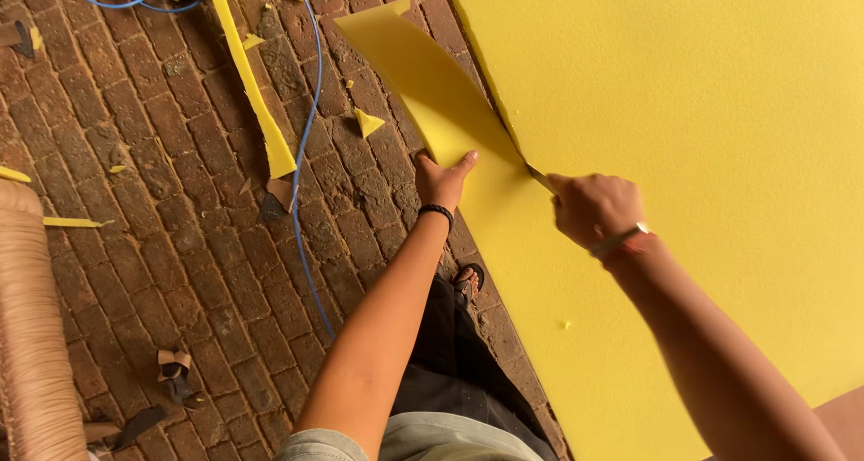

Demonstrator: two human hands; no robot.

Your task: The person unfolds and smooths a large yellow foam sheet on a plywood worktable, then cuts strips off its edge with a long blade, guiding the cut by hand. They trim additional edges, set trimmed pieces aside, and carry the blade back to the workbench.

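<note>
A large yellow foam sheet (684,119) fills the right side of the view. A long strip (432,92) is partly cut away from its left edge and curls off over the brick floor. My left hand (441,180) grips this strip from below, thumb on top, with a black band on the wrist. My right hand (594,207) is closed around a thin blade (538,178) whose tip sits in the slit between strip and sheet. A red and white band circles the right wrist.
Red brick floor (162,209) lies below, littered with yellow offcuts (367,122) and a long yellow strip (256,101). A blue cable (304,155) runs across it. A woven chair edge (27,335) stands at left. My sandalled foot (466,283) shows beneath.
</note>
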